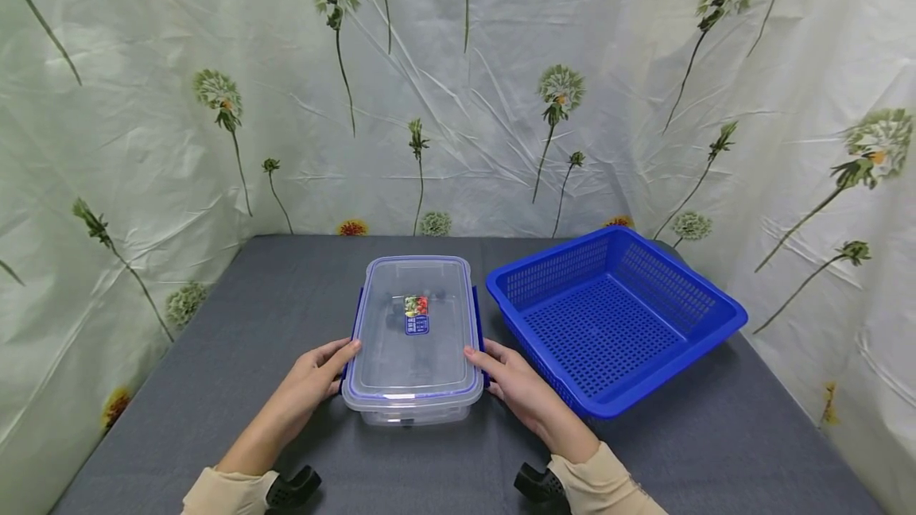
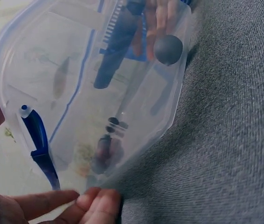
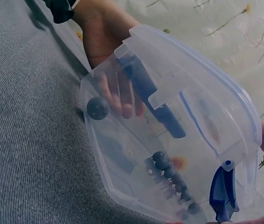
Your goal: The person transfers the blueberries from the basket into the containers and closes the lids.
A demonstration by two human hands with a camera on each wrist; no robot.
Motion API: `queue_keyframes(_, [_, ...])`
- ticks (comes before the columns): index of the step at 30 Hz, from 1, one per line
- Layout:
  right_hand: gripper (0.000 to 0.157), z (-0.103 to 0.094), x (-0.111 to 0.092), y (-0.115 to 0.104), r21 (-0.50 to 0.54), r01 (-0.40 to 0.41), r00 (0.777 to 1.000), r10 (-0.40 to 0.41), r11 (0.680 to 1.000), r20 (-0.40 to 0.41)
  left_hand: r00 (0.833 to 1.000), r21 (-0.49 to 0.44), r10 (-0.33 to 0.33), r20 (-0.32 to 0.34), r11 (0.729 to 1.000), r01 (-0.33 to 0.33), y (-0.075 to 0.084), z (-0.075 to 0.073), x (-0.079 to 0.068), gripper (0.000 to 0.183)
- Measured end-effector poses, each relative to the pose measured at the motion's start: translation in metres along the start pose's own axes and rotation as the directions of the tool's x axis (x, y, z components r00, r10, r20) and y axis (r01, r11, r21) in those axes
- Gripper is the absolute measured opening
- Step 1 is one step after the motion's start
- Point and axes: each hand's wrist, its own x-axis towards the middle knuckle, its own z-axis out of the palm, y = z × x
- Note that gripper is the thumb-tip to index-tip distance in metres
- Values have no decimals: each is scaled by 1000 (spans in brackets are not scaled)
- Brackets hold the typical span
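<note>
A clear plastic food container point(image 1: 444, 360) with a lid and blue side clips point(image 2: 39, 140) stands on the grey tablecloth, its sticker point(image 1: 417, 315) facing up. Its left side is held by my left hand point(image 1: 308, 380), thumb over the lid's edge and fingers low on the wall. On the opposite side my right hand point(image 1: 518, 388) grips it the same way. Through the wall, the right wrist view shows a dark round ball point(image 3: 97, 108) at one end and several smaller dark balls point(image 3: 170, 172) toward the other. Whether the clips are locked, I cannot tell.
A blue plastic basket point(image 1: 673, 368) with a mesh bottom sits at the right, close beside my right hand. Behind the table hangs a white curtain point(image 1: 458, 102) printed with dandelions. The grey tablecloth point(image 1: 272, 300) stretches to the left of the container.
</note>
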Motion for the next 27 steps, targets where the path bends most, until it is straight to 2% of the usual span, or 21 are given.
queue_keyframes(4, [71,1,1,1,11,9,999,-9,1000,-38,1000,-17,-7,-8,1000,7,-1,2,2,81])
queue_keyframes(9, [75,7,2,-1,-3,37,992,-37,999,-120,999,-19,13,-30,1000,-14,-1,2,3,85])
queue_keyframes(13, [77,11,5,-2,-48,94,982,-100,994,-160,996,-20,60,-67,998,-62,-2,3,3,82])
queue_keyframes(18, [75,15,7,-1,-134,154,969,-176,979,-171,986,-12,136,-96,990,-138,1,5,3,74])
queue_keyframes(22, [76,17,6,-3,-211,177,963,-214,961,-167,980,11,183,-79,983,-182,4,7,-1,75])
queue_keyframes(27, [83,18,8,-1,-231,182,965,-218,956,-143,974,16,226,-24,974,-225,4,11,-2,85])
